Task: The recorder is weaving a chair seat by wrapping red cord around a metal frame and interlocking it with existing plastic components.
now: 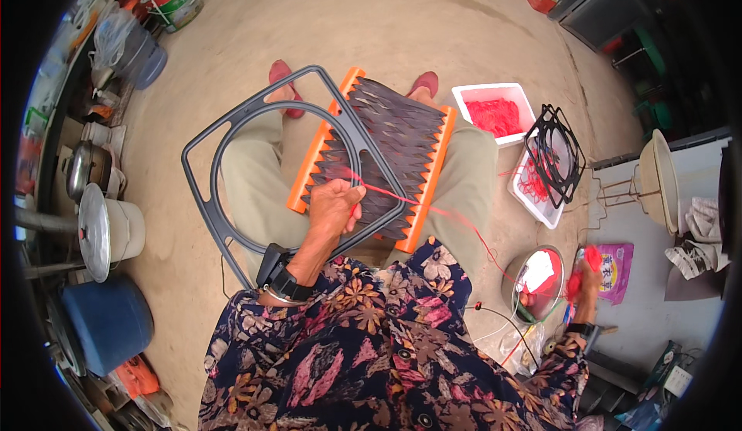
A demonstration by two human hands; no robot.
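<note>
L hand (338, 203): fingertips pinching red strand (390, 194), over dk grey frame (249, 112) w/ round opening; frame partly on orange-barred rack (379, 141) under those fingers. Strand runs off twd R hand (589, 275): fingers blurred, can't tell grip, red bunch (593, 256) at them; metal pot (510, 286) just L of them, white tub (487, 93) farther fwd

So I'm watching through a wide fisheye on the person's head, aimed down over the floral shirt (348, 354) at the lap (470, 172), pretty close in. Left hand (334, 208) lands mid-frame, right hand (590, 276) toward the right rim, floor (371, 13) up top.
</note>
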